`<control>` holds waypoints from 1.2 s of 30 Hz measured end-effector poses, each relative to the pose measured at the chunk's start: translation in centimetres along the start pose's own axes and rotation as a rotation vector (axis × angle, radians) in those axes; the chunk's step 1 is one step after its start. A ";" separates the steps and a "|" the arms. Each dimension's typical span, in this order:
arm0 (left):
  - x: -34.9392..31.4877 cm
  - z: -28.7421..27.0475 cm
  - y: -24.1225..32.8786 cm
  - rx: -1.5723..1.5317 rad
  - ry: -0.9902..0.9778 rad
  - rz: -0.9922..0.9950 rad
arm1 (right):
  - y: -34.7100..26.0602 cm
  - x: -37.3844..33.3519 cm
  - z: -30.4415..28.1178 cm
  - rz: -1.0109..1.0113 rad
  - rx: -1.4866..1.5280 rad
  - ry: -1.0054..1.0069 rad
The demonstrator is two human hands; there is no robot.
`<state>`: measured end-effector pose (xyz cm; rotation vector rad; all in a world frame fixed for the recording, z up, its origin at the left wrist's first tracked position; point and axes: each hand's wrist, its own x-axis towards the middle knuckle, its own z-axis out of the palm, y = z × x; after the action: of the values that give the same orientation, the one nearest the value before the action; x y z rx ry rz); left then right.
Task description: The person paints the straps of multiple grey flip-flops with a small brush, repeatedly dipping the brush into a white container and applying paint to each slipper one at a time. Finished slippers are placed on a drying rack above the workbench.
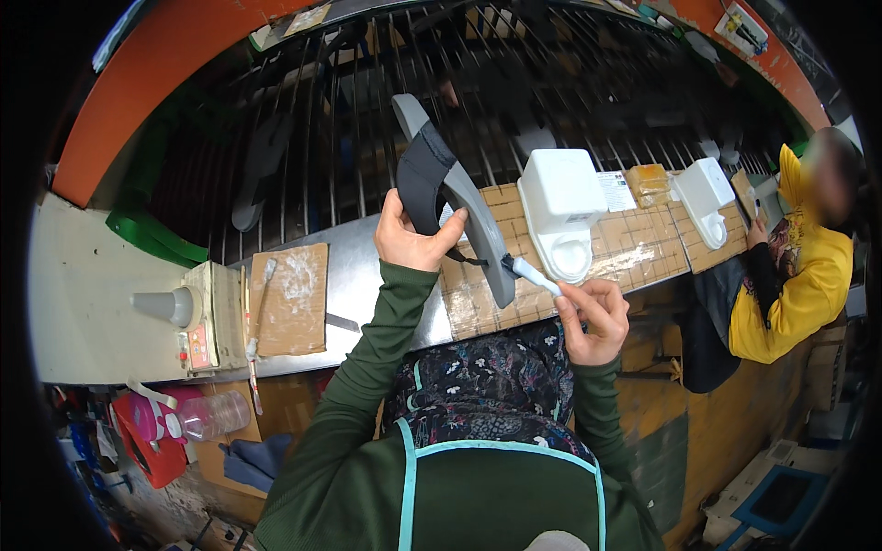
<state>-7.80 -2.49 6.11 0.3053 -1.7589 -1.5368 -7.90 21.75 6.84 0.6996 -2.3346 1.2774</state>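
Note:
My left hand (409, 241) holds up a sandal (479, 219) with a grey sole and a wide black strap. The fingers are closed around the strap side, and the sandal is tilted with its sole edge facing right. In my right hand (597, 321), a small brush (537, 275) with a pale handle is pinched between thumb and fingers. Its dark tip touches the edge of the sole near the sandal's lower end. Just beyond the brush stands a white dispenser (562, 188) with a round cup at its foot.
Taped cardboard (482, 308) covers the bench, beside a conveyor of metal rods (312, 156) carrying a grey sandal (262, 174). A second white dispenser (706, 195) and a yellowish block (649, 185) stand right. A smeared cardboard piece (299, 298) lies left. A person in yellow (808, 285) sits at right.

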 end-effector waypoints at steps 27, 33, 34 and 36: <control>4.6 1.2 0.1 0.030 -0.124 -0.469 | -0.9 3.5 1.4 -0.189 0.001 0.176; 6.0 1.4 0.8 -0.003 -0.236 -0.646 | -1.1 5.2 1.4 -0.308 -0.041 0.213; 6.2 1.3 0.8 -0.015 -0.252 -0.685 | -1.2 5.5 1.4 -0.333 -0.061 0.221; 6.6 1.2 0.9 -0.047 -0.282 -0.770 | -1.3 6.0 1.3 -0.365 -0.079 0.230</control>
<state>-12.86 -5.51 9.47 0.8501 -1.9262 -2.2398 -12.07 18.57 10.34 0.8560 -1.9523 1.0362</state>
